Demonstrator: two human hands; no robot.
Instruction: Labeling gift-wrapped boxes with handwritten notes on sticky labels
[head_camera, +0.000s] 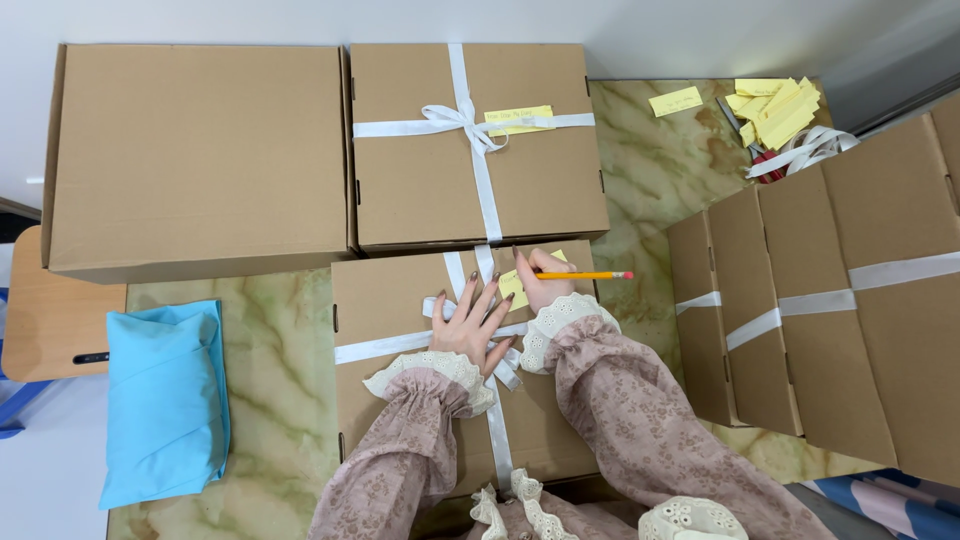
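Pressing flat on the near cardboard box (400, 400), your left hand (470, 325) lies with its fingers spread over the white ribbon bow (500, 350) where the two ribbon bands cross. Take this box as the reference point for every position below.

Your right hand (540, 280) is closed on a yellow pencil (585, 275). The pencil lies nearly level, its pink eraser end pointing away from the box to the right. The hand rests on a yellow paper tag (513, 287) that lies on the lid, just beside the bow on its far side. You cannot tell from this view whether the pencil tip touches the tag. The two hands sit close together, almost touching at the wrist cuffs.

Directly beyond the reference box stands a second ribboned box (420, 180), touching its far edge, with a white bow and a yellow tag on its lid. To the left of that one, a larger plain box (200, 150) stands without ribbon.

To the left of the reference box, apart from it, a folded blue cloth (165, 400) lies on the green marbled table (270, 380).

To the right, a tilted row of ribboned boxes (830, 300) leans on the table. Beyond that row, at the far right corner, a heap of loose yellow tags (775, 105) lies beside coiled white ribbon (810, 150).
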